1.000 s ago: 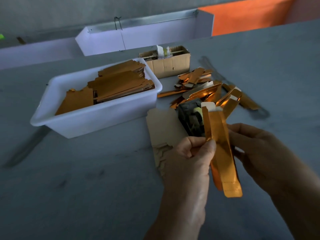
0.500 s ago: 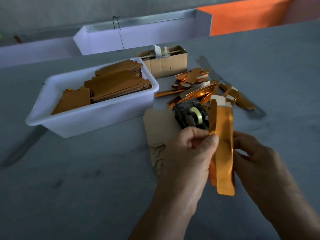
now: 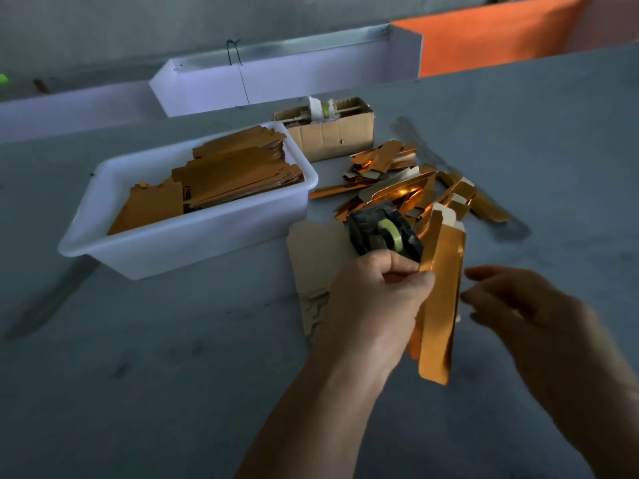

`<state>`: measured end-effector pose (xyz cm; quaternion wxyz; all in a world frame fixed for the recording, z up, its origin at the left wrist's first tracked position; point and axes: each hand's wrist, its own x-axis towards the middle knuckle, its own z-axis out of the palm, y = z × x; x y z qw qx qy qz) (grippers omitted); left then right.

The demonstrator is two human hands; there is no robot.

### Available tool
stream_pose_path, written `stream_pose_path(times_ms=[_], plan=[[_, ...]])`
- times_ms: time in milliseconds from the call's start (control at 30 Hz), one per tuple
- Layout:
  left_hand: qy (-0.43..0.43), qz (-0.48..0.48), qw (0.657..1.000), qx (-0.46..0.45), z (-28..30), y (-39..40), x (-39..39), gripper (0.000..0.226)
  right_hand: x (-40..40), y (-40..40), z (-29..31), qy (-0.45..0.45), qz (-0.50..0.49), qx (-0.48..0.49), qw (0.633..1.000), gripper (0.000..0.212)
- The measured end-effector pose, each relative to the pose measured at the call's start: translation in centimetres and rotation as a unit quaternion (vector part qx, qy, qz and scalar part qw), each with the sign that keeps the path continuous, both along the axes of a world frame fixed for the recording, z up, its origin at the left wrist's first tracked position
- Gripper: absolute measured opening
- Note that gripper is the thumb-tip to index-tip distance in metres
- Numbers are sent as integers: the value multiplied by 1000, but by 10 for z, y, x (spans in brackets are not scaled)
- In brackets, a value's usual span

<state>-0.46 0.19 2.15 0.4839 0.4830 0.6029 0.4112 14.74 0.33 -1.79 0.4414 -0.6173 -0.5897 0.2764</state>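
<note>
A left hand (image 3: 377, 299) pinches a gold carton (image 3: 442, 305) upright above the table, the right hand (image 3: 529, 312) just beside it, fingers loose and holding nothing. The carton looks folded, its top flap unclosed. Folded cartons (image 3: 397, 188) lie heaped behind, and many flat blanks (image 3: 235, 174) wait in the white tub (image 3: 193, 243).

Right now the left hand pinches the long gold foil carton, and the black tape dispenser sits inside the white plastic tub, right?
Not quite. In the head view the black tape dispenser sits outside the white plastic tub, beside it. The left hand does pinch the long gold foil carton.
</note>
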Motion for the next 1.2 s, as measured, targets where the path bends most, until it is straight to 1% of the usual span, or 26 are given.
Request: stream_pose_path(times_ms=[33,67,133,167,200,233,300,333,400,467,533,600,667,733,800,900,1033,1100,1200], plan=[[-29,4,1000,-8,-1,-1,-2,4,5,-2,2,43,5,-1,999,7],[-51,9,999,-11,-2,-1,-4,4,7,-6,5,85,29,-9,996,16],[-89,18,996,-11,-5,-6,-9,7,8,-13,10,156,108,-36,981,51],[-109,18,994,-14,-5,-8,-11,10,6,-15,13,172,145,-45,973,62],[-125,15,992,-18,-5,-10,-13,11,2,-17,17,177,183,-45,966,62],[-131,10,991,-18,-5,-13,-15,11,-3,-18,21,179,214,-40,960,51],[-132,10,991,-9,-5,-18,-20,9,-11,-17,31,182,246,-20,952,20],[-131,13,991,-3,-3,-20,-20,5,-13,-16,34,173,249,-9,953,14],[-121,15,992,14,-2,-23,-22,13,-19,-15,41,150,262,6,953,19],[-110,23,993,24,0,-25,-23,10,-23,-14,46,146,272,13,951,21],[-100,25,994,25,3,-28,-23,13,-26,-11,47,127,278,23,952,24],[-98,23,995,28,5,-29,-24,20,-28,-8,46,117,275,27,954,39],[-95,13,995,36,6,-30,-25,22,-30,-6,46,96,263,15,960,54],[-87,6,995,47,7,-32,-26,19,-33,-5,46,72,250,1,966,59],[-88,-1,995,56,7,-33,-28,8,-34,-5,48,58,235,-9,970,62],[-87,-10,994,60,5,-34,-29,17,-38,-7,51,19,212,-18,977,71],[-96,-13,994,55,4,-34,-30,16,-41,-8,52,-31,192,-12,981,62],[-95,-15,994,50,5,-34,-28,14,-41,-8,51,-47,187,-13,981,60],[-84,-15,995,56,5,-35,-27,15,-43,-9,52,-61,184,-19,981,52]])
